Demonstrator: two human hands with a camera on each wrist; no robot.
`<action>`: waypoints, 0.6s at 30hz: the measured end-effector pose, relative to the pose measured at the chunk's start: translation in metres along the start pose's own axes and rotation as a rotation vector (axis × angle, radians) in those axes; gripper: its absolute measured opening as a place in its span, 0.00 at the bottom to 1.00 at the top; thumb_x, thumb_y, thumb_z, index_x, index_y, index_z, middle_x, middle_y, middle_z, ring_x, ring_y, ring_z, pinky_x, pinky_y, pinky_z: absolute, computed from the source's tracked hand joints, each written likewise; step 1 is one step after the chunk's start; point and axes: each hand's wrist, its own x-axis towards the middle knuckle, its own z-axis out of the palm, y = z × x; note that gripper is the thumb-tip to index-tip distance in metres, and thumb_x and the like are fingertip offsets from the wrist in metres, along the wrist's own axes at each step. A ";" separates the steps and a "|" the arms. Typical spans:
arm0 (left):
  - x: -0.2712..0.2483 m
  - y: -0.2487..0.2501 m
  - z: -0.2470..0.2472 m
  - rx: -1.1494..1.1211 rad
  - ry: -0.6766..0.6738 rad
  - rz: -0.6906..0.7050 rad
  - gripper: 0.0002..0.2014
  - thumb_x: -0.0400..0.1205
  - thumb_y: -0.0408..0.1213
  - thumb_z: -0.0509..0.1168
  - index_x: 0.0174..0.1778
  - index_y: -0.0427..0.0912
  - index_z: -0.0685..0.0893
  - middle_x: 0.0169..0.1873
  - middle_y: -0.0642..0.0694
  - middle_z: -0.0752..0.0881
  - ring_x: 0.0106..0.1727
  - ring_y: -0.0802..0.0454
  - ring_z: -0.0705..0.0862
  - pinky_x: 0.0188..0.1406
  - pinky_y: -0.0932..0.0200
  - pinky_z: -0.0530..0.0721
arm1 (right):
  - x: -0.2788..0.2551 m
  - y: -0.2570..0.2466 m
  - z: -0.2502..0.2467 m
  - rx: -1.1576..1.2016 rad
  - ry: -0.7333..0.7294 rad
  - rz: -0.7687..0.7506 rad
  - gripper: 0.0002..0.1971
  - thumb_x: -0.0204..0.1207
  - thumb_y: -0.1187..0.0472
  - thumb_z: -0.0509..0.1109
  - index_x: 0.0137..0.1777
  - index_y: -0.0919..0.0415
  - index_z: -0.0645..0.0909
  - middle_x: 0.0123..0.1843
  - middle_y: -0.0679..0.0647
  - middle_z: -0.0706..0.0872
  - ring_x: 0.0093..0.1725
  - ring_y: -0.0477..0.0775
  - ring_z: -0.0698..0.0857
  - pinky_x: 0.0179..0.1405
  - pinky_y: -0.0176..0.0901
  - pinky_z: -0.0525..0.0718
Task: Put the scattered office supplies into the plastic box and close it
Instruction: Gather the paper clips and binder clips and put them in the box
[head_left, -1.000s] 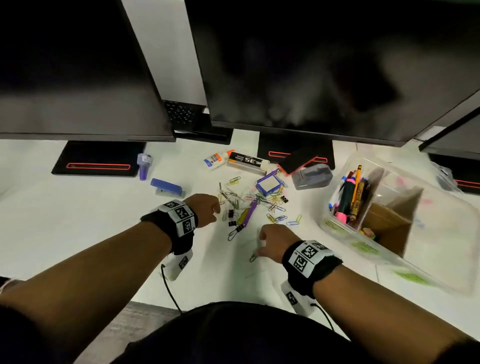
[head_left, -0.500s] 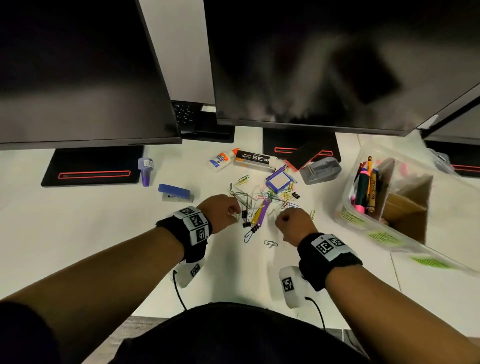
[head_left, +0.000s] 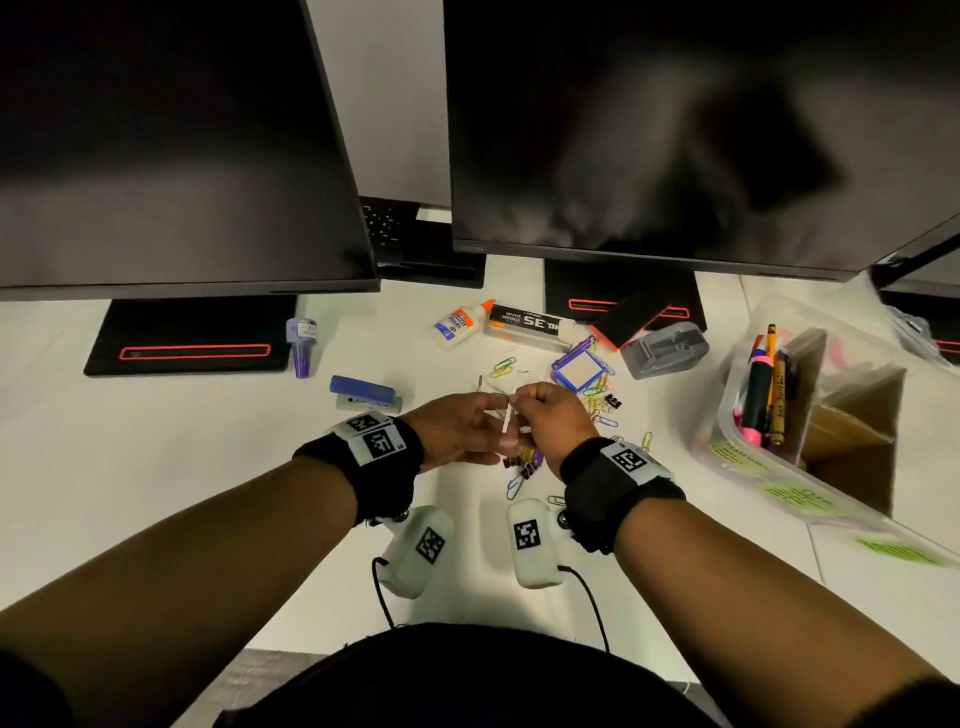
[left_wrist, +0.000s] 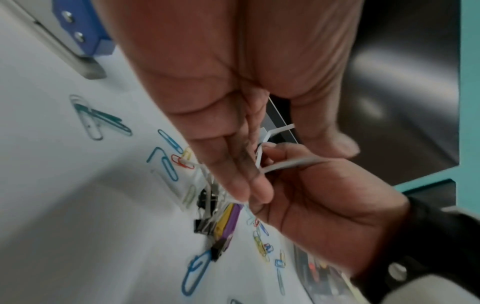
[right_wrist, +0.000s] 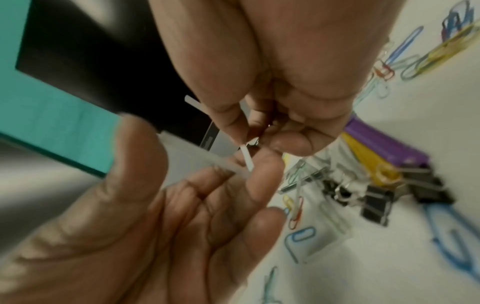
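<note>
Paper clips (head_left: 602, 400) and binder clips lie loose mid-table; plastic box (head_left: 748, 457) open at right, well apart. Head view: left hand (head_left: 457, 431) and right hand (head_left: 558, 415) meet above the pile, both pinching thin white strips (head_left: 506, 418) (zip ties, probably). Left wrist view: left fingers (left_wrist: 233, 174) fairly straight, thumb closing on the strips. Right wrist view: right fingertips (right_wrist: 228, 123) curled, pinching tight. Best to bundle strips in one hand, then carry them over the box before letting go.

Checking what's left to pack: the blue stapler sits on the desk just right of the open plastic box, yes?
Not right of it. In the head view the blue stapler lies on the desk far left of the open plastic box, beyond both hands.
</note>
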 end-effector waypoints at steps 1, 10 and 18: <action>-0.001 0.000 -0.003 -0.018 0.010 0.008 0.24 0.79 0.26 0.67 0.71 0.43 0.72 0.46 0.46 0.86 0.49 0.54 0.86 0.52 0.64 0.84 | 0.001 -0.002 0.002 0.033 -0.005 0.015 0.10 0.80 0.65 0.64 0.36 0.57 0.77 0.30 0.57 0.80 0.31 0.58 0.79 0.39 0.53 0.82; 0.000 -0.002 -0.017 0.061 0.224 0.045 0.13 0.75 0.26 0.72 0.53 0.40 0.80 0.30 0.47 0.86 0.32 0.57 0.86 0.34 0.64 0.86 | 0.005 -0.005 0.020 -0.041 -0.014 -0.002 0.12 0.79 0.64 0.64 0.34 0.55 0.77 0.29 0.54 0.81 0.30 0.54 0.77 0.32 0.44 0.77; -0.002 -0.015 -0.032 0.206 0.286 -0.021 0.08 0.76 0.31 0.72 0.37 0.40 0.78 0.31 0.46 0.87 0.31 0.54 0.86 0.38 0.58 0.86 | -0.003 -0.007 0.030 -0.079 -0.168 -0.070 0.11 0.80 0.67 0.61 0.37 0.55 0.77 0.36 0.59 0.84 0.34 0.56 0.81 0.25 0.37 0.74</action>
